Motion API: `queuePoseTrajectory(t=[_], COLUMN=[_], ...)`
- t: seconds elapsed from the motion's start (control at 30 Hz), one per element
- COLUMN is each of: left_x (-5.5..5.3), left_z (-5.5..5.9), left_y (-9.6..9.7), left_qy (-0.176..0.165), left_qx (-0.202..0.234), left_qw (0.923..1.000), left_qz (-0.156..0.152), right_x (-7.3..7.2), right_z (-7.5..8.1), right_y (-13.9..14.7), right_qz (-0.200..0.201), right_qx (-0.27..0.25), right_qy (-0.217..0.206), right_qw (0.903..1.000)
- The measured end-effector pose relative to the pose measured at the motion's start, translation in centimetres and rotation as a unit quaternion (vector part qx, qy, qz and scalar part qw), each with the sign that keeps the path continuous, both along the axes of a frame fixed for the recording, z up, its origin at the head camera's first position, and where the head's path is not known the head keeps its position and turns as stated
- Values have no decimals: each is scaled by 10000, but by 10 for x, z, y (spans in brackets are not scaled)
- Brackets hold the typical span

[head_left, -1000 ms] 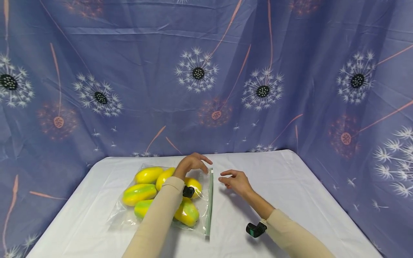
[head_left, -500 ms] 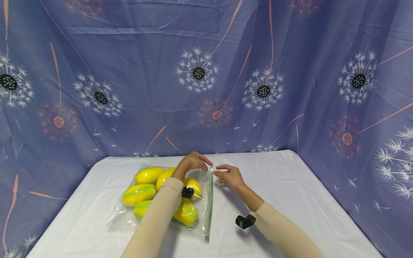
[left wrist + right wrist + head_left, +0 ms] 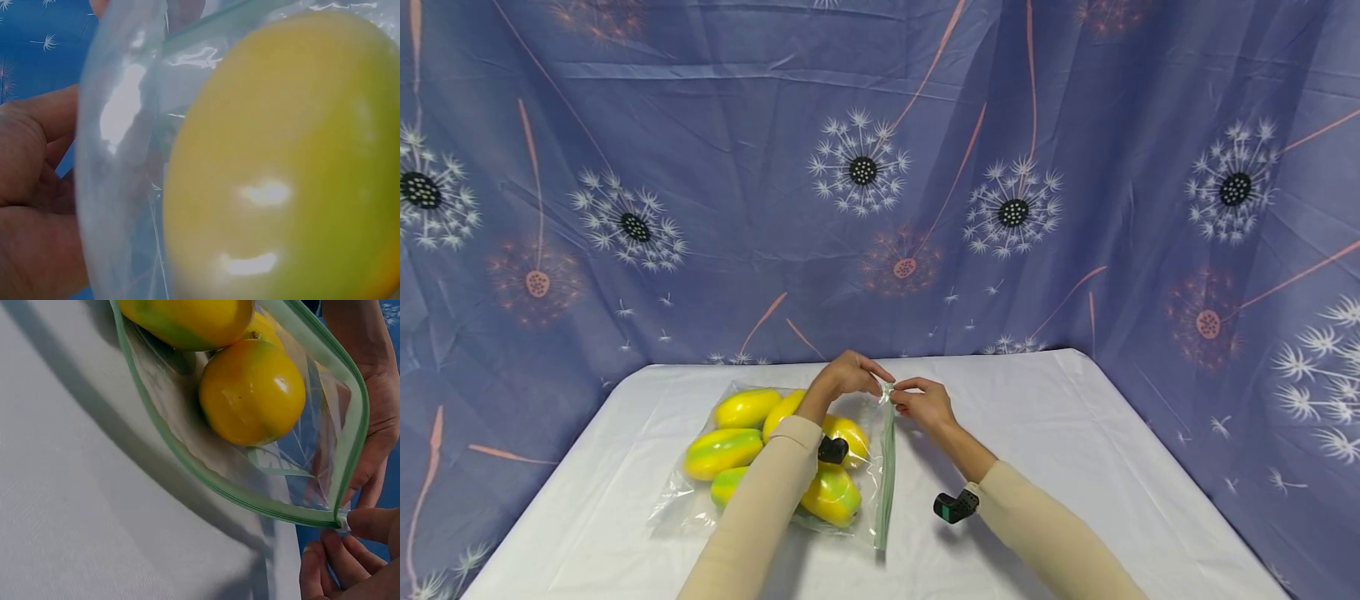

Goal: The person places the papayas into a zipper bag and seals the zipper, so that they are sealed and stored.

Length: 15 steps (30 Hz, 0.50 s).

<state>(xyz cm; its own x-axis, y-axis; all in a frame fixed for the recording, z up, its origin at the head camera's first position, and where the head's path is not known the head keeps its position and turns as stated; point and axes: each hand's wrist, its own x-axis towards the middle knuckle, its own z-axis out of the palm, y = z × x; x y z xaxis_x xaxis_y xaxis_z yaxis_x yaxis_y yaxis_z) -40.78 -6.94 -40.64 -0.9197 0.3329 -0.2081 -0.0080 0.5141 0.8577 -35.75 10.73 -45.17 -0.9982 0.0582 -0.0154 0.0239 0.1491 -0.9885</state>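
A clear zip bag point(image 3: 867, 500) with a green zip edge lies on its side, its mouth facing right. Inside are several glossy yellow-green fruits point(image 3: 724, 452) shaped like papayas. Reaching over the bag, my left hand point(image 3: 848, 373) holds its far corner between thumb and fingers. My right hand point(image 3: 927, 403) pinches the same corner from the right, at a small white slider point(image 3: 342, 520) on the zip. In the right wrist view the bag's mouth gapes between its two green strips. One fruit point(image 3: 281, 156) fills much of the left wrist view, behind the clear plastic.
A white cloth covers the table point(image 3: 1037, 417), whose far edge lies just beyond both hands. Behind and at the sides hangs a blue curtain point(image 3: 737, 208) with dandelion prints. Black wrist cameras point(image 3: 956, 506) sit on both sleeves.
My right hand has moved left, from apart over the table to the bag's far corner, and now pinches it. My left hand has stayed nearly in place, and the far corner has lifted slightly.
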Motion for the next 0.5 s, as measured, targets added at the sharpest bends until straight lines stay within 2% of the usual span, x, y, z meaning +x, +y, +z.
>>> queuePoseTrajectory(t=[0.23, 0.5], left_x=[1, 2], left_z=[1, 2], left_y=[-2, -5], left_qy=[26, 220], left_qx=[52, 58], left_qw=[10000, 9997], left_qz=[-20, 126], right_x=[0, -2], right_z=[-3, -2], right_y=[-6, -9], right_qz=[-287, -334], right_qx=[100, 188], right_qy=[66, 55], right_qw=[9995, 9993])
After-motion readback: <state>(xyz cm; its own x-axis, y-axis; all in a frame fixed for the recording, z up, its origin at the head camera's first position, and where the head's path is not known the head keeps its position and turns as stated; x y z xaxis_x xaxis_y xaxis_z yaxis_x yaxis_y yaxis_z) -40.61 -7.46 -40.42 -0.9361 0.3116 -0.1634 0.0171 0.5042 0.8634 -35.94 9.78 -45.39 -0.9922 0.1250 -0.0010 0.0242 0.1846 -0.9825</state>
